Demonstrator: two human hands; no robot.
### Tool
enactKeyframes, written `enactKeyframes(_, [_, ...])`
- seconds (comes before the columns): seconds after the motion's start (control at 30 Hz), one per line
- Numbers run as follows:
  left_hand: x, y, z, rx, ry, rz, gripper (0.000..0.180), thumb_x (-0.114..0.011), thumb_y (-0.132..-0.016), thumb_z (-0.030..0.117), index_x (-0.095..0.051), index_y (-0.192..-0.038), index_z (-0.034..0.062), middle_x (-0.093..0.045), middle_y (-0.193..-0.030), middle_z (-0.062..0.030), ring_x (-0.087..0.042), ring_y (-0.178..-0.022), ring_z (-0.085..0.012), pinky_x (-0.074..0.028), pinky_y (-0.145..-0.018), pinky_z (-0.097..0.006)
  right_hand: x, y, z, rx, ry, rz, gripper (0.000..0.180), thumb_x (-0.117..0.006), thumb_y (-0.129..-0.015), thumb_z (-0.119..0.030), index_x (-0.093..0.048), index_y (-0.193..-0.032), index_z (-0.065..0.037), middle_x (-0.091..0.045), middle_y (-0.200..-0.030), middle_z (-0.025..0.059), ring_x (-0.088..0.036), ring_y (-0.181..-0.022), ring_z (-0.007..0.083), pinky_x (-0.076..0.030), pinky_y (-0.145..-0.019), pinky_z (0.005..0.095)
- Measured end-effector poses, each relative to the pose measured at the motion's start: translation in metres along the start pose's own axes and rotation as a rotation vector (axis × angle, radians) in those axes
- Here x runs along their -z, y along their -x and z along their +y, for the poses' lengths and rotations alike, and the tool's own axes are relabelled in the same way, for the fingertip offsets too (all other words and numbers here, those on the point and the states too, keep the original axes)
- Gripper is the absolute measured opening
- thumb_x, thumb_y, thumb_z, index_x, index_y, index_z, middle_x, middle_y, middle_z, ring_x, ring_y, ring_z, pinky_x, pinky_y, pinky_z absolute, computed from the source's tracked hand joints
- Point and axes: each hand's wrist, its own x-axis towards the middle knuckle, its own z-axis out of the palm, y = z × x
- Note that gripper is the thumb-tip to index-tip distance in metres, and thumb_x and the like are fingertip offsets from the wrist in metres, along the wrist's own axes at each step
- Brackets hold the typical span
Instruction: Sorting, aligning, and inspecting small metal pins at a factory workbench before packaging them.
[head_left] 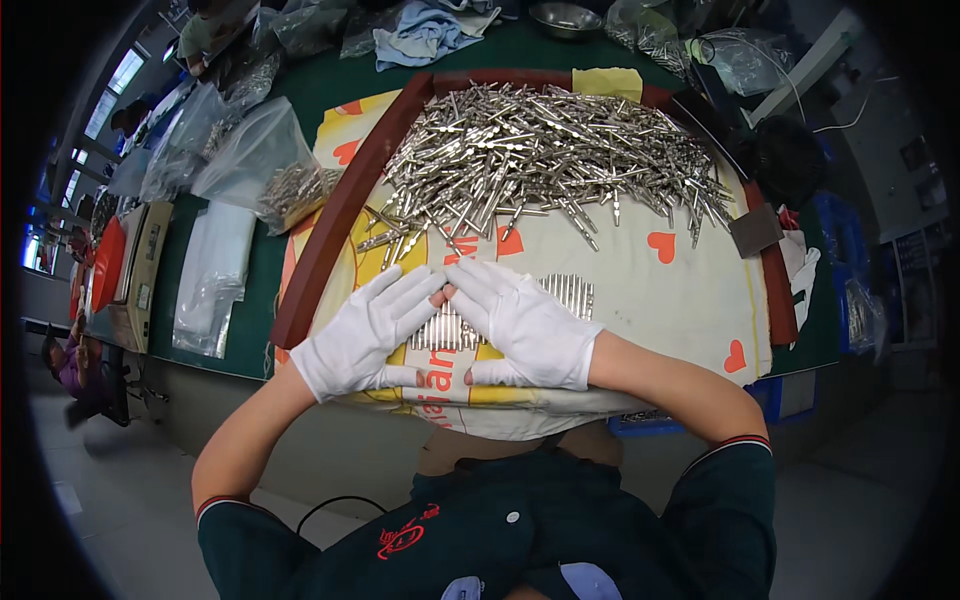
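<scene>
White gloves cover both my hands, with some fingertips bare. My left hand (358, 338) lies flat with its fingers stretched toward the middle, at the left end of a row of slim metal pins (447, 332) set side by side. Over that row's right part rests my right hand (528, 325), also flat, fingers pointing up and left and thumb apart. The two hands' fingertips meet above the row. More aligned pins (570, 292) show beyond my right hand; what lies under the palms is hidden. A large loose heap of similar pins (540, 150) is spread farther back.
A dark red wooden frame (340, 215) borders the cloth (650, 310) on the left, back and right. Clear plastic bags (255, 165) and flat bags (212, 275) lie left, near a scale (140, 275). A blue cloth (425, 38) and metal bowl (565, 18) sit behind.
</scene>
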Motion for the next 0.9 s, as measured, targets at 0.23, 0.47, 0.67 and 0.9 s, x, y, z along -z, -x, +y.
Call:
enactKeyframes(0.23, [-0.008,0.0,0.006,0.037,0.044,0.153,0.091,-0.05,-0.084,0.065,-0.029,-0.147,0.0027,-0.028,-0.152,-0.0232,-0.029,-0.14,-0.0401,-0.02,-0.115,-0.05,0.042,-0.004,0.058,-0.276,0.379,0.388,0.046,-0.07,-0.065,-0.011,-0.058,-0.109,-0.004,-0.059,-0.109,0.0112,-0.054,-0.105,0.0301,-0.043,-0.088,0.0418])
enactKeyframes(0.47, [0.013,-0.034,0.014,0.051,-0.05,0.469,0.064,-0.067,-0.08,0.04,-0.049,-0.128,0.0006,-0.048,-0.13,-0.0217,-0.047,-0.12,-0.0383,-0.035,-0.105,-0.048,0.041,-0.024,0.073,-0.217,0.648,0.131,0.056,-0.069,-0.06,-0.009,-0.055,-0.115,-0.006,-0.056,-0.111,0.0088,-0.054,-0.103,0.0273,-0.044,-0.082,0.0391])
enactKeyframes(0.67, [0.009,-0.027,-0.018,0.69,-0.185,0.299,0.034,-0.069,-0.073,0.019,-0.057,-0.1,0.0016,-0.057,-0.09,-0.0156,-0.06,-0.084,-0.0328,-0.049,-0.072,-0.044,0.043,-0.056,0.095,-0.025,0.742,0.162,0.019,-0.061,-0.072,-0.011,-0.062,-0.091,-0.01,-0.058,-0.094,0.0057,-0.058,-0.087,0.0234,-0.047,-0.067,0.036])
enactKeyframes(0.9, [-0.004,-0.045,-0.031,0.661,-0.24,0.275,0.027,-0.066,-0.074,0.016,-0.054,-0.093,0.0002,-0.058,-0.082,-0.0194,-0.062,-0.076,-0.0359,-0.051,-0.067,-0.045,0.043,-0.085,0.098,0.155,0.808,0.018,0.01,-0.059,-0.074,-0.012,-0.059,-0.083,-0.008,-0.057,-0.086,0.006,-0.057,-0.087,0.0225,-0.048,-0.07,0.0358])
